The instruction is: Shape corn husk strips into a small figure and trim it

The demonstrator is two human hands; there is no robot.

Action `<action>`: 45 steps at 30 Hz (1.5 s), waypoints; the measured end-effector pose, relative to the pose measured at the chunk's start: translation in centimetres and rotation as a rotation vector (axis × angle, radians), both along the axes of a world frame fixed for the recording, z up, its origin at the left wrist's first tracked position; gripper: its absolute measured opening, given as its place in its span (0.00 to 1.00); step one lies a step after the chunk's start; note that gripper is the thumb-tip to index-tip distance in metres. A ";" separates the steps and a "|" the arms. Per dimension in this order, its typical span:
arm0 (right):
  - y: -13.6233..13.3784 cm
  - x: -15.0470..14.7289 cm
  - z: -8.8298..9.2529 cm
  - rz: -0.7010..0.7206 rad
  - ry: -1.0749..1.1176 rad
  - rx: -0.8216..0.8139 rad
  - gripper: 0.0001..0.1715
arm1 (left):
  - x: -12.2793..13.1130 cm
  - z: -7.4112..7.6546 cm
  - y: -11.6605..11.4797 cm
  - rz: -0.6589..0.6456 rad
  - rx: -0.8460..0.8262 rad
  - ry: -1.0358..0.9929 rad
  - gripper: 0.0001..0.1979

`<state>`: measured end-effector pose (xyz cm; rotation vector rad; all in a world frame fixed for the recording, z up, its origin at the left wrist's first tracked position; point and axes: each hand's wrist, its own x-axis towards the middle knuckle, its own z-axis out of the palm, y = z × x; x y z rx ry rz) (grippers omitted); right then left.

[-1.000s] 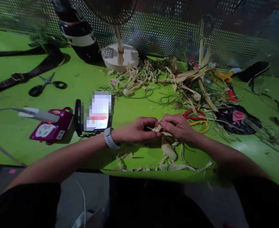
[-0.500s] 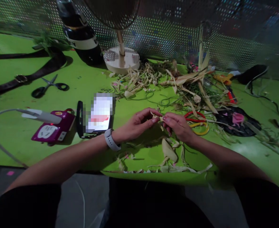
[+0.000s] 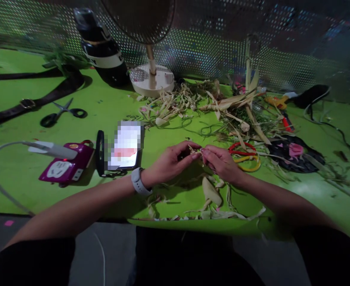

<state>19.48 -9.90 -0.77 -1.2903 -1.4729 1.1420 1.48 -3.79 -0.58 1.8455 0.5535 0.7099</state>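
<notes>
My left hand (image 3: 170,163) and my right hand (image 3: 219,161) meet fingertip to fingertip above the green table (image 3: 109,99). Both pinch a small pale strip of dried husk (image 3: 196,150) between thumb and fingers. A white watch (image 3: 139,180) is on my left wrist. Below the hands lies a curled husk piece (image 3: 210,190) among thin trimmings (image 3: 192,212) at the table's front edge.
A phone (image 3: 124,146) lies left of my hands, beside a magenta power strip (image 3: 66,167) with a white cable. Scissors (image 3: 63,113), a belt (image 3: 28,103), a fan base (image 3: 152,79), a husk pile (image 3: 222,103), red and yellow rings (image 3: 244,157) and a dark cloth (image 3: 294,153) lie around.
Both hands lifted slightly away from the table's edge, still pinching the husk strip together. The view shifted a little downward and right.
</notes>
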 end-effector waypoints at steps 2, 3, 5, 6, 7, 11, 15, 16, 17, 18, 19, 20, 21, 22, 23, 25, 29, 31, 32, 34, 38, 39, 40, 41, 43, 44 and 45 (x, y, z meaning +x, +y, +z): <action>-0.1 -0.1 0.0 -0.008 0.058 -0.045 0.23 | 0.0 -0.1 -0.1 -0.018 -0.057 -0.031 0.19; -0.1 -0.1 0.1 -0.006 0.093 -0.071 0.23 | 0.0 -0.1 -0.1 -0.027 -0.084 -0.045 0.20; -0.1 -0.2 0.3 0.020 0.150 -0.128 0.23 | 0.0 -0.3 -0.1 -0.036 -0.130 -0.051 0.19; -0.1 -0.2 0.5 0.036 0.166 -0.152 0.23 | 0.0 -0.3 -0.1 -0.042 -0.151 -0.046 0.18; -0.1 -0.2 0.7 0.048 0.173 -0.168 0.23 | 0.0 -0.4 -0.1 -0.052 -0.168 -0.039 0.16; 0.0 -0.2 1.1 0.067 0.156 -0.169 0.22 | -0.2 -0.2 -0.1 -0.099 -0.197 -0.025 0.14; 0.0 -0.2 0.8 0.072 0.080 -0.110 0.22 | -0.2 0.1 -0.2 -0.068 -0.250 -0.069 0.16; 0.0 -0.2 0.7 0.066 0.051 -0.083 0.22 | -0.1 0.2 -0.2 -0.064 -0.285 -0.087 0.16; 0.0 -0.2 0.6 0.061 0.023 -0.054 0.23 | -0.1 0.3 -0.2 -0.066 -0.321 -0.101 0.16; -0.1 -0.2 0.5 0.053 0.000 -0.026 0.23 | 0.0 0.3 -0.2 -0.074 -0.348 -0.106 0.16; -0.1 -0.2 0.4 0.042 -0.020 0.004 0.22 | 0.0 0.4 -0.2 -0.086 -0.358 -0.101 0.16; -0.1 -0.2 0.3 0.031 -0.041 0.037 0.22 | 0.0 0.5 -0.2 -0.101 -0.348 -0.085 0.15; -0.2 -0.2 0.3 0.021 -0.063 0.068 0.22 | 0.0 0.7 -0.2 -0.116 -0.320 -0.063 0.15; -0.2 -0.2 0.4 0.010 -0.087 0.097 0.22 | -0.1 0.8 -0.1 -0.131 -0.280 -0.035 0.14; -0.2 -0.1 0.4 0.004 -0.110 0.122 0.21 | -0.2 0.9 -0.1 -0.145 -0.237 -0.007 0.14; -0.2 0.0 0.5 0.010 -0.146 0.147 0.21 | -0.4 1.0 0.1 -0.172 -0.181 0.039 0.14; 0.2 1.0 0.7 0.087 -0.117 0.053 0.20 | -0.7 0.8 0.4 -0.257 -0.286 0.076 0.15; 0.5 1.5 0.7 0.152 -0.054 -0.039 0.20 | -0.7 0.7 0.3 -0.328 -0.352 0.090 0.16; 0.7 1.6 0.8 0.177 -0.041 -0.066 0.21 | -0.7 0.7 0.2 -0.366 -0.366 0.104 0.16; 0.7 1.6 1.1 0.187 -0.087 -0.033 0.23 | -0.5 0.8 -0.1 -0.431 -0.369 0.134 0.15; 0.6 0.9 1.8 0.204 -0.257 0.184 0.24 | -0.2 1.0 -0.6 -0.467 -0.352 0.163 0.15; 0.6 0.9 2.0 0.208 -0.274 0.215 0.24 | -0.2 1.0 -0.6 -0.467 -0.357 0.159 0.15; 0.6 0.9 2.1 0.220 -0.290 0.228 0.23 | -0.2 1.0 -0.7 -0.466 -0.363 0.153 0.15; 0.6 1.0 2.2 0.235 -0.308 0.236 0.22 | -0.2 1.0 -0.7 -0.465 -0.367 0.145 0.15; 0.7 1.2 2.2 0.264 -0.342 0.269 0.22 | -0.2 1.0 -0.7 -0.473 -0.351 0.137 0.14; 0.7 1.2 2.2 0.282 -0.355 0.294 0.22 | -0.3 1.0 -0.7 -0.475 -0.341 0.137 0.14; 0.7 1.2 2.2 0.288 -0.365 0.324 0.23 | -0.3 1.0 -0.7 -0.476 -0.339 0.138 0.14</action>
